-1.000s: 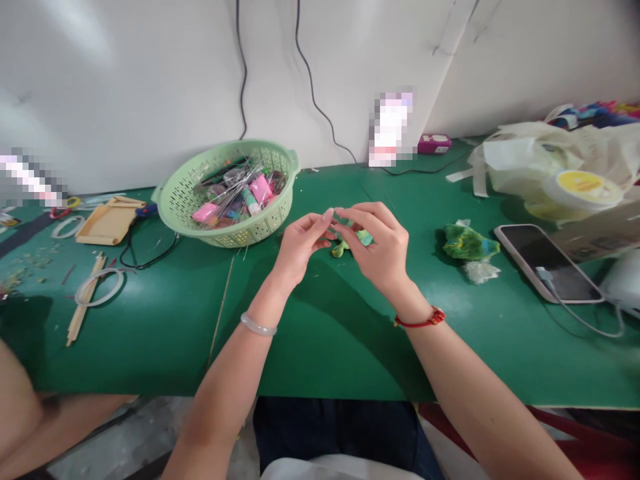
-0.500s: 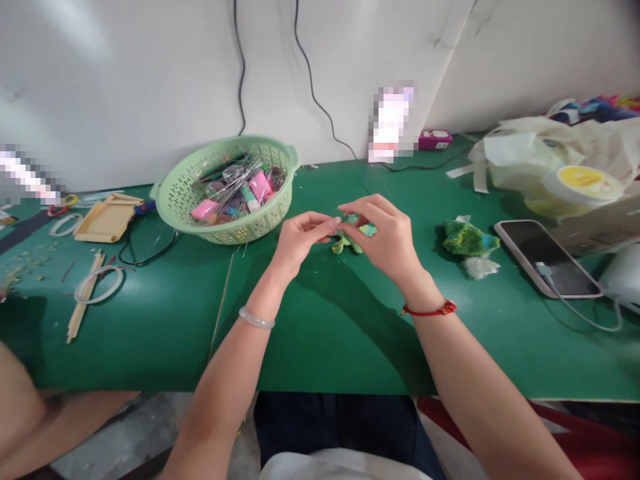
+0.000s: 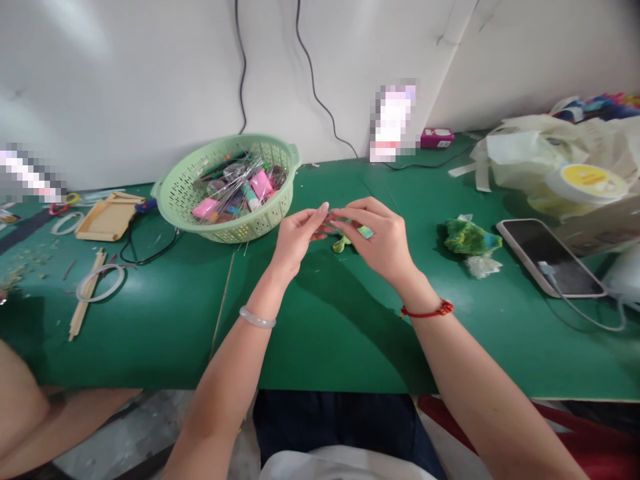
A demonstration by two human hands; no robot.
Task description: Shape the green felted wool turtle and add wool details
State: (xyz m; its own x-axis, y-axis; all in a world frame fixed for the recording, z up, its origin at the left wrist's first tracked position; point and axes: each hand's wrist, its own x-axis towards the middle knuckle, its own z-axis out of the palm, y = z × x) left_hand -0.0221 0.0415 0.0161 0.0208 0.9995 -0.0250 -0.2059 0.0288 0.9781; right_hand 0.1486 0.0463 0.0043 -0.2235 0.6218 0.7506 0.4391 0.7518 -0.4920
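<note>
My left hand (image 3: 299, 237) and my right hand (image 3: 377, 233) meet fingertip to fingertip above the green table (image 3: 345, 333). The left thumb and fingers are pinched together, and whatever lies in them is too small to make out. My right thumb and forefinger close in a pinch right beside them, also on something too small to name. Just beneath my fingers lie small yellow-green lumps (image 3: 341, 245) that look like modelling clay, partly hidden by the right hand. A larger green, yellow and blue lump (image 3: 470, 237) rests to the right on crumpled clear wrap (image 3: 483, 266).
A green basket (image 3: 225, 233) of wires and pink packets stands back left. To the right lie a phone (image 3: 547, 257) with a cable, plastic bags (image 3: 525, 150) and a white-lidded tub (image 3: 593, 183). Wooden strips (image 3: 85, 303) and a ring (image 3: 101, 283) lie left. Another person's limb (image 3: 23, 400) shows lower left.
The fingertips have shifted slightly left and up, away from the yellow-green lumps. My left thumb now points more upward, and the right fingers reach across to the left fingertips.
</note>
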